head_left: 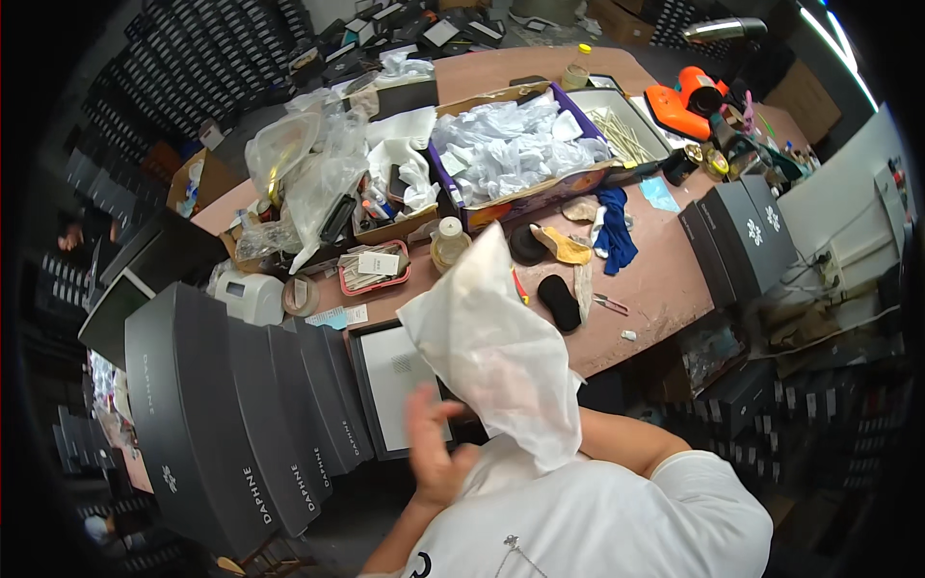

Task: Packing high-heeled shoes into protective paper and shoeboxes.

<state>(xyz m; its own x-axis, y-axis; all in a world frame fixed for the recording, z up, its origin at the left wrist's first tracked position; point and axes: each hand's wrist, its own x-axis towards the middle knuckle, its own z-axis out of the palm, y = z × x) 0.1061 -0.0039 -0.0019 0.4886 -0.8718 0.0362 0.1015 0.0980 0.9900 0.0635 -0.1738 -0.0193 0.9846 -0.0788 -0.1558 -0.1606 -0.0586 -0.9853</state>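
Note:
A crumpled sheet of white tissue paper [482, 328] is raised in front of my chest, covering much of the table's near edge. My right forearm [626, 438] reaches in behind it. The right hand is hidden by the paper, which it holds up; a pinkish shape shows faintly through the sheet. Just left of the paper is my left hand [438, 453], slightly blurred, fingers apart and nothing in them. Beyond that hand lies an open dark shoebox or lid [390, 361] with a white inside. Whether anything is wrapped in the paper cannot be seen.
Dark grey shoeboxes [212, 414] stand in a row at my left; more boxes [737, 236] sit at the table's right. A purple-edged carton [511, 207] holds crumpled paper. A black brush or pad [559, 303], a yellow cloth [562, 246] and a small cutter [611, 305] lie beyond the sheet.

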